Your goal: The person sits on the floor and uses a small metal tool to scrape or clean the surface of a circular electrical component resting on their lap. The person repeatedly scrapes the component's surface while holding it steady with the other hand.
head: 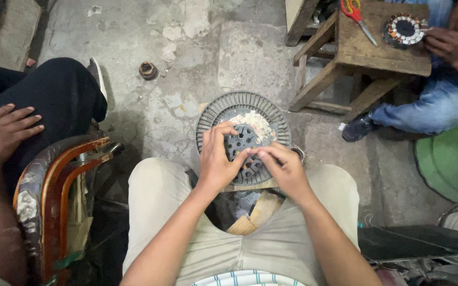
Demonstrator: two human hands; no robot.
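View: I look straight down at my own lap, knees apart in beige trousers, over a cracked concrete floor.
Left hand (218,156): I see it curled over the left edge of a dark round metal core (244,151), fingers closed on its rim, holding it.
Right hand (283,165): thumb and fingers pinched narrow at the core's right edge; I cannot tell what they grip.
Metal core: ring of slots and holes, sitting just beyond my knees, on top of a grey ribbed fan cover (216,114) with pale scraps in it.
Below it: a wooden block (258,212) between my thighs.
Left side: another person's hand (1,132) resting flat on a dark trouser leg, beside a worn chair arm (54,180).
Top right: a wooden stool (377,50) carrying red-handled scissors (357,15) and 1 wound coil ring (403,30), touched by a third person's hand (446,43).
Floor: a small spool (148,70), well apart.
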